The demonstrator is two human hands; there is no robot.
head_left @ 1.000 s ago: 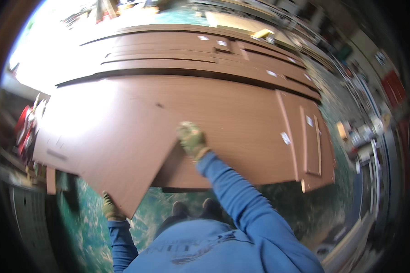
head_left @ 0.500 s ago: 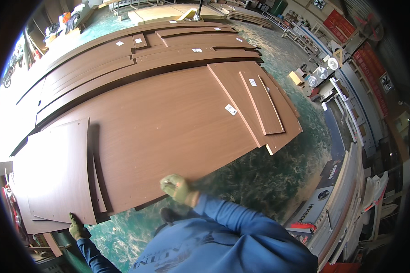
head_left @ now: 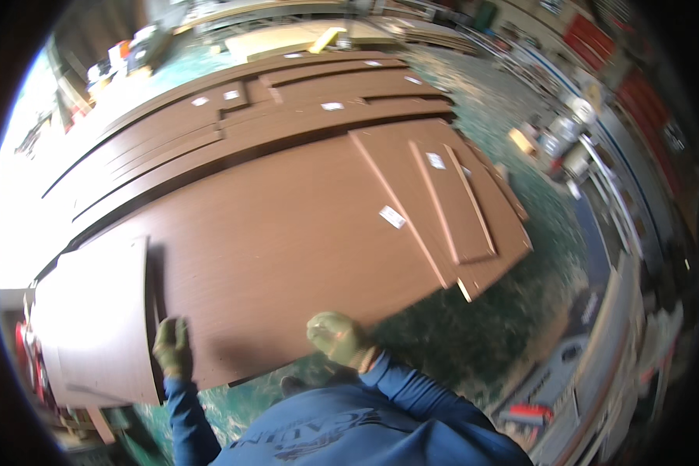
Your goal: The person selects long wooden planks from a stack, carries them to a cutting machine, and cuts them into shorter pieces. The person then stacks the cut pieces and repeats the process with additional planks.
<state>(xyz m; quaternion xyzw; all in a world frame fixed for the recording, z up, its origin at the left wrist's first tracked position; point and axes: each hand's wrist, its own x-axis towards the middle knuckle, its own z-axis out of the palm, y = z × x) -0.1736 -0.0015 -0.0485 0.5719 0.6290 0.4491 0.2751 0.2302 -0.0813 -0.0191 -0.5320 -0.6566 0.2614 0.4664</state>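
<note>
A large brown wood-grain panel (head_left: 272, 210) spans the middle of the view, with a white label (head_left: 391, 216) near its right end. A smaller stacked panel (head_left: 93, 326), bright with glare, lies over its left end. My left hand (head_left: 172, 344) is just right of that stack's edge, fingers raised and slightly bent, gripping nothing visible. My right hand (head_left: 338, 335) is at the big panel's front edge with fingers curled; what they hold, if anything, is hidden. Narrow boards (head_left: 462, 225) lie stacked at the panel's right end.
Behind lie rows of brown boards (head_left: 287, 109) and pale sheets (head_left: 279, 45). On the right stand a machine with metal rails (head_left: 613, 198) and cylindrical parts (head_left: 575, 132). Green floor (head_left: 489, 334) shows round the panels; long pieces (head_left: 598, 357) lie at the lower right.
The small panel I held has been laid on the left end. My left hand has left its front edge, moving up and right; my right hand has come back from the panel middle toward me.
</note>
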